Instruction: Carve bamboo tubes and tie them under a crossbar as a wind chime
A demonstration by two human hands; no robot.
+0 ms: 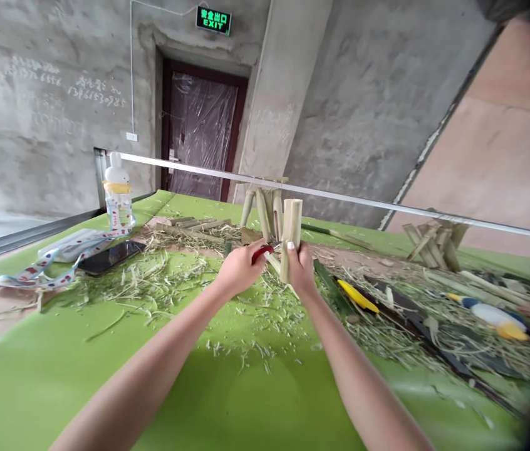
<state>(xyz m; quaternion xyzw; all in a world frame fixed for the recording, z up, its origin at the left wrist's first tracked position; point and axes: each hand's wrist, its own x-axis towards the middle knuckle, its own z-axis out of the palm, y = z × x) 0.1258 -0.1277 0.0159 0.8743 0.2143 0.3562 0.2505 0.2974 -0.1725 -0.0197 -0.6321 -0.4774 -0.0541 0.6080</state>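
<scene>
My left hand (241,269) is closed round a small red-handled knife (260,253), its short blade pointing at the bamboo. Upright in my right hand (301,269) stands a pale, peeled bamboo piece (292,220), with the thumb pressed on its side. The knife tip is close to the bamboo's left side; whether it touches cannot be made out. Pale bamboo shavings (265,313) lie scattered on the green table cover (227,388) below both hands. Just behind them, an upright frame of bamboo lengths (261,210) stands on the table.
To the left are a phone (111,258), a patterned strap (25,275) and a rabbit-topped bottle (119,203). On the right lie a yellow-handled tool (358,295), a blue, white and yellow object (495,316) and shavings. A second bamboo frame (438,244) stands farther right.
</scene>
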